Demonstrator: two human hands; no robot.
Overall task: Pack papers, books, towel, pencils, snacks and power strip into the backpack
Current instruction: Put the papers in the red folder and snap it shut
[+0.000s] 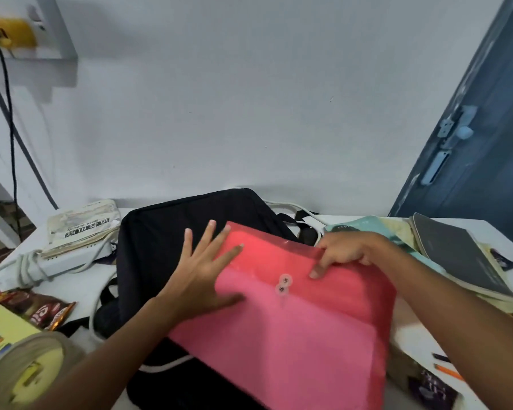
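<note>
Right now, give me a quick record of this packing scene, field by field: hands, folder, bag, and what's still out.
left hand: open, fingers spread, resting on the folder's left edge
right hand: grips the folder's top flap
pink folder: lies on the backpack, flap open
black backpack: flat on the table
power strip: left, cord coiled
snack packets: near left
books: stacked right
pencils: near right

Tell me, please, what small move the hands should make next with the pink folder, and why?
Probably open the backpack first. The pink folder lies on top of the black bag, the left hand flat along its left edge and the right hand gripping its flap, and no open mouth shows yet.
</note>
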